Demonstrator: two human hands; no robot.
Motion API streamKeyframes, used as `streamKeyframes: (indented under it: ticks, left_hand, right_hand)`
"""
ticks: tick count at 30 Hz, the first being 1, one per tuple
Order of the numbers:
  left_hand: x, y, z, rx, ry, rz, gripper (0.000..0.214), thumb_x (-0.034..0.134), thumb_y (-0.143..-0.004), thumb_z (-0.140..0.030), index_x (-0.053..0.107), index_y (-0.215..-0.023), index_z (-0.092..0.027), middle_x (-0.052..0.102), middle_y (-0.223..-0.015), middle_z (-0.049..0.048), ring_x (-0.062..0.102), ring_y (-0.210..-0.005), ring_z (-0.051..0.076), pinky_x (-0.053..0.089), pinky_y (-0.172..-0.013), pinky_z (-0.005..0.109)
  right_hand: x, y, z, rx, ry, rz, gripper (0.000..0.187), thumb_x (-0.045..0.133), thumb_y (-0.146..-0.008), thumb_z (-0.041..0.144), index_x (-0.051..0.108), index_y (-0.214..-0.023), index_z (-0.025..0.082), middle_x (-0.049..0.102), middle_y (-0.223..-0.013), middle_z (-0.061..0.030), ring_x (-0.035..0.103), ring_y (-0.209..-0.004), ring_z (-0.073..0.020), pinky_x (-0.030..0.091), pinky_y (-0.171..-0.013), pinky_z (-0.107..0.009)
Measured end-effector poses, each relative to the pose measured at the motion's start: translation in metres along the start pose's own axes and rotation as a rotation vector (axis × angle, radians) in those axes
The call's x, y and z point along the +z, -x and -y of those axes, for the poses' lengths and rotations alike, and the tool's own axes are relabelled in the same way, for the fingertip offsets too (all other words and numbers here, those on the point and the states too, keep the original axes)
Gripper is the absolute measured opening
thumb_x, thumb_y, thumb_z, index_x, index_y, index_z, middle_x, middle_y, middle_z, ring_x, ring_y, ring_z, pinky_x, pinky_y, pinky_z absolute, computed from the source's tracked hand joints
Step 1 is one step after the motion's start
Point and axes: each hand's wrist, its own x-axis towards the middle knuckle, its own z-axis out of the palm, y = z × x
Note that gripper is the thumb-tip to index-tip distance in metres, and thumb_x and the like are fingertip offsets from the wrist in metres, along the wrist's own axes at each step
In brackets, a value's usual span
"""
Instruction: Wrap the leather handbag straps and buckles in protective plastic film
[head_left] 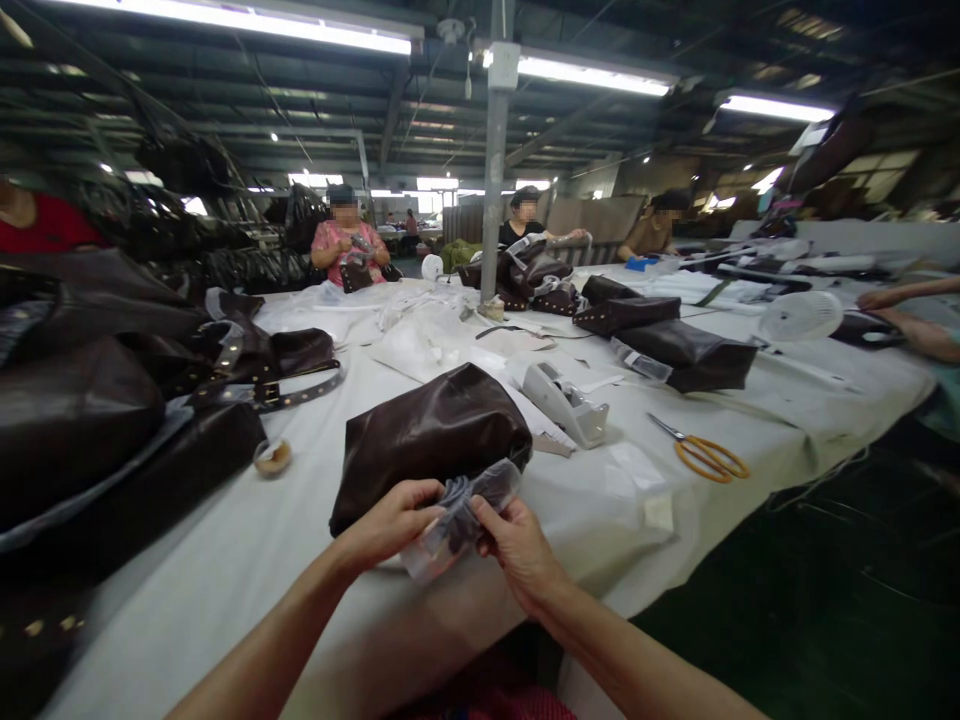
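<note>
Between my two hands is a clear plastic bag (431, 557) with a dark, folded strap-like bundle (456, 494) inside. My left hand (394, 520) pinches its left side, thumb on top. On the right side, my right hand (517, 545) grips the plastic with thumb and bent fingers. Just behind them a dark brown leather bag (431, 425) lies on the white-covered table (292, 560), partly hidden by my hands and the plastic. A grey tape dispenser (562, 400) stands behind and to the right of the leather bag.
Scissors (709, 455) with orange handles lie to the right, near the table edge. A tape roll (273, 458) sits at left beside piled brown bags (75, 420). More bags (682, 350) lie at back right. A post (495, 150) rises mid-table. Several people work around the table.
</note>
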Motion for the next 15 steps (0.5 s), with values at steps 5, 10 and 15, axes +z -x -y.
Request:
streamKeyframes:
  ticks: [5,10,15]
  left_hand:
    - [-0.003,0.005,-0.013,-0.063,-0.004,0.013,0.026,0.062,-0.075,-0.038,0.062,-0.084,-0.014,0.059,-0.075,0.0002,0.051,-0.066,0.014,0.041,-0.06,0.024]
    - [0.005,0.008,-0.025,-0.037,-0.143,-0.02,0.033,0.062,-0.076,-0.048,0.057,-0.077,-0.015,0.058,-0.072,-0.0002,0.055,-0.066,0.015,0.044,-0.059,0.024]
    - [0.012,0.003,-0.045,-0.15,-0.244,-0.059,0.03,0.062,-0.078,-0.045,0.057,-0.081,-0.015,0.06,-0.063,-0.0003,0.056,-0.054,0.014,0.04,-0.047,0.022]
  right_hand:
    - [0.006,0.003,-0.005,-0.057,0.059,-0.06,0.053,0.083,-0.052,0.06,0.064,-0.071,0.014,0.061,-0.06,0.0002,0.046,-0.047,-0.0082,0.036,-0.039,-0.02]
    - [0.009,0.009,-0.006,-0.042,0.087,-0.07,0.051,0.079,-0.058,0.057,0.067,-0.082,0.014,0.065,-0.068,-0.0009,0.049,-0.053,-0.0101,0.035,-0.041,-0.02]
    - [0.013,0.006,0.021,0.048,0.146,-0.02,0.041,0.078,-0.062,0.049,0.068,-0.084,0.016,0.068,-0.072,-0.0012,0.053,-0.057,-0.0106,0.03,-0.042,-0.019]
